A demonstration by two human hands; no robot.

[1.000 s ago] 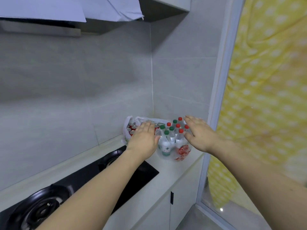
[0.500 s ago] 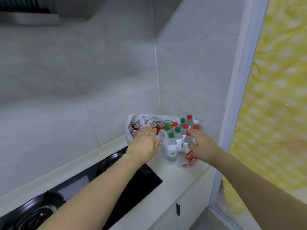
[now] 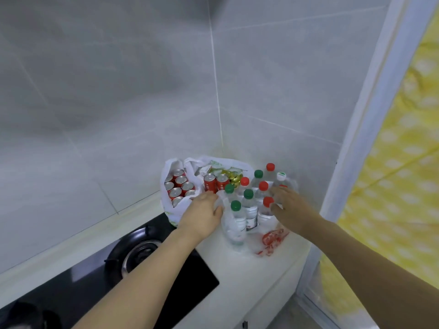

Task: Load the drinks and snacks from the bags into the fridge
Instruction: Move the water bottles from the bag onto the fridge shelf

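Observation:
A clear plastic bag point(image 3: 240, 236) stands in the counter corner, holding several water bottles point(image 3: 249, 207) with green and red caps. Behind it to the left, a white plastic bag point(image 3: 177, 210) holds several red drink cans point(image 3: 180, 186) and a yellow snack pack point(image 3: 234, 179). My left hand point(image 3: 204, 213) grips the clear bag's left edge, between the two bags. On the bag's right side, my right hand point(image 3: 288, 207) holds its edge, with the fingers beside a red-capped bottle. No fridge is in view.
A black gas hob point(image 3: 133, 276) with burners lies on the white counter point(image 3: 268, 269) left of the bags. Grey tiled walls close the corner behind. A white door frame point(image 3: 351, 176) and a yellow dotted curtain point(image 3: 392, 186) stand at the right. Cabinet doors lie below the counter.
Both hands came down from above the bottle caps to the sides of the clear bag and took hold of its edges. The view moved closer to the bags and tilted down.

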